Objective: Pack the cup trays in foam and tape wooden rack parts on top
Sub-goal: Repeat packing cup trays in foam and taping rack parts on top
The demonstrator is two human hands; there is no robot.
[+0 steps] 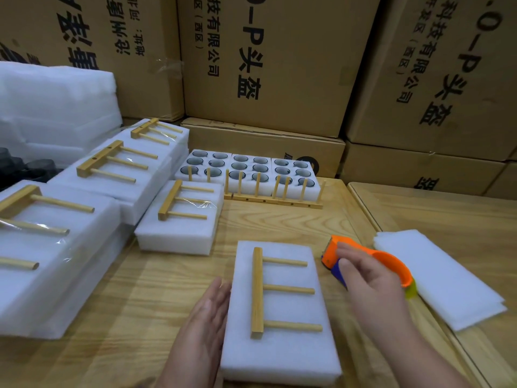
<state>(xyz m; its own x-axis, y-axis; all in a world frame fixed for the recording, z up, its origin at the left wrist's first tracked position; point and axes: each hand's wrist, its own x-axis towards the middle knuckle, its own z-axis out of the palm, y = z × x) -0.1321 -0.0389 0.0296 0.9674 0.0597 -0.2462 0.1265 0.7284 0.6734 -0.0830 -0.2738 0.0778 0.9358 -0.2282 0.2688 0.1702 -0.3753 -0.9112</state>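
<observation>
A white foam block (pixel 282 351) lies on the wooden table in front of me, with a wooden rack part (pixel 257 292), a bar with three pegs, lying loose on top. My left hand (pixel 208 312) rests flat against the block's left side, fingers straight. To the right of the block, my right hand (pixel 363 278) reaches with straight fingers onto an orange tape dispenser (pixel 389 259). Behind, three foam cup trays (pixel 291 176) hold dark cups.
Several finished foam packs with taped rack parts (pixel 179 219) spread to the left. More upright rack parts (pixel 277 196) stand before the cup trays. Loose foam sheets (pixel 439 278) lie right of the dispenser. Cardboard boxes (pixel 265 65) wall the back; a foam stack (pixel 56 107) sits far left.
</observation>
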